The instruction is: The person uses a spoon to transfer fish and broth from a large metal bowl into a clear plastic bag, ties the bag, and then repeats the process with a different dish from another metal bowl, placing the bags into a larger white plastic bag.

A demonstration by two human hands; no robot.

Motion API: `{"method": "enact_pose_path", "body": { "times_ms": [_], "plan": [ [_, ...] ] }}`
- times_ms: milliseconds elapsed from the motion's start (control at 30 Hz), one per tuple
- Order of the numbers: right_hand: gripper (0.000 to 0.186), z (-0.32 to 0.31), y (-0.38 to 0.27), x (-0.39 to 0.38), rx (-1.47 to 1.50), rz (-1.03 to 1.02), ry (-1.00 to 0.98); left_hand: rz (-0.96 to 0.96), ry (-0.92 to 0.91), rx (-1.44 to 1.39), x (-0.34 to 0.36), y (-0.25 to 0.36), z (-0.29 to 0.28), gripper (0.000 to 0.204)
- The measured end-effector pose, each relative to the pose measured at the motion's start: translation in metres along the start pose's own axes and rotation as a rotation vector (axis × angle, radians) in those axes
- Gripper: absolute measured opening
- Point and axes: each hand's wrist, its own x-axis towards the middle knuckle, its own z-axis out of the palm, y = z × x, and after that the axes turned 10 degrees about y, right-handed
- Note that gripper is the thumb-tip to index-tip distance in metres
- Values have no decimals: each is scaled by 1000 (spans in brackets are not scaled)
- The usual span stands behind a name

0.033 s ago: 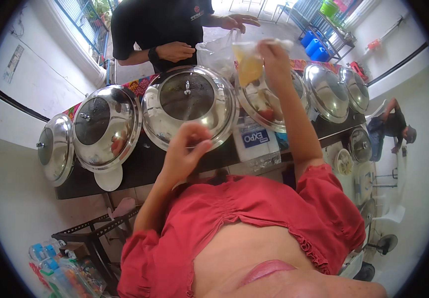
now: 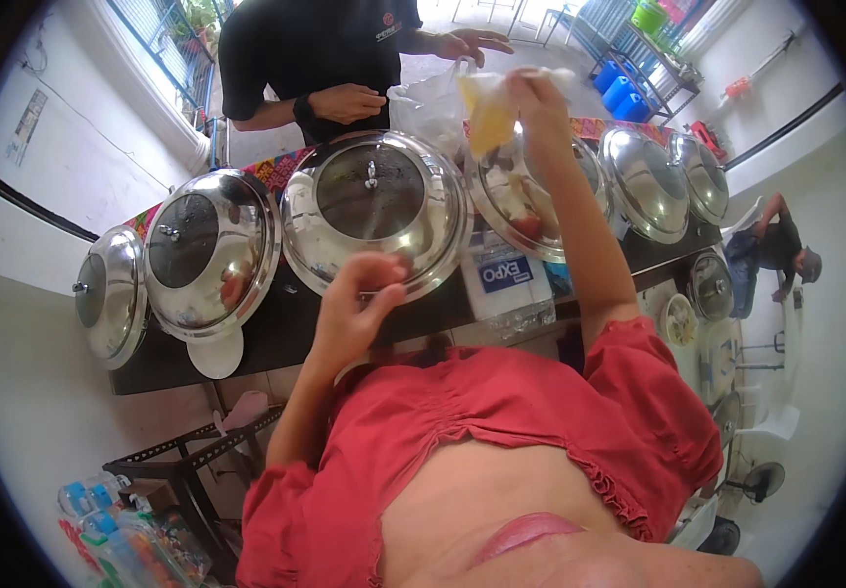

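Note:
My right hand (image 2: 543, 116) is raised over the far side of the counter, its fingers closed on the top of a clear plastic bag (image 2: 490, 125) with something yellow in it. The bag hangs tilted above a domed steel lid (image 2: 506, 196), close to a white plastic carrier bag (image 2: 431, 106). My left hand (image 2: 356, 304) hovers at the near rim of the big middle lid (image 2: 305, 245), its fingers loosely bent, thumb apart, and nothing in it. Whether it touches that lid I cannot tell.
Across the counter stands a person in black (image 2: 305, 49), one hand (image 2: 345, 102) beside the carrier bag. More domed lids (image 2: 247, 216) line the dark counter (image 2: 276, 343). A white pack (image 2: 516, 284) lies near the front edge. At lower left is a metal rack (image 2: 188, 470).
My left hand has dropped slightly toward me and to the left. The yellow-filled bag in my right hand has swung and lifted a little.

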Motion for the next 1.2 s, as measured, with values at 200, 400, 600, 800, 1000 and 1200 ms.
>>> {"method": "enact_pose_path", "body": {
  "times_ms": [200, 400, 600, 800, 1000, 1200],
  "plan": [
    [18, 44, 65, 71, 269, 213, 146, -185, 277, 9, -47, -26, -51, 23],
    [23, 74, 105, 99, 154, 289, 169, -165, 248, 77, -20, -2, -53, 25],
    [30, 67, 160, 118, 72, 80, 218, -39, 109, 195, 106, 13, -11, 35],
    [37, 107, 145, 107, 346, 317, 248, -329, 10, -77, 250, -27, 24, 46],
    [22, 98, 138, 97, 269, 549, 281, -474, 28, -153, 287, -57, 70, 53],
    [15, 104, 161, 93, -2, 550, 204, -504, 57, -142, 299, -80, 65, 50]
  ]
}}
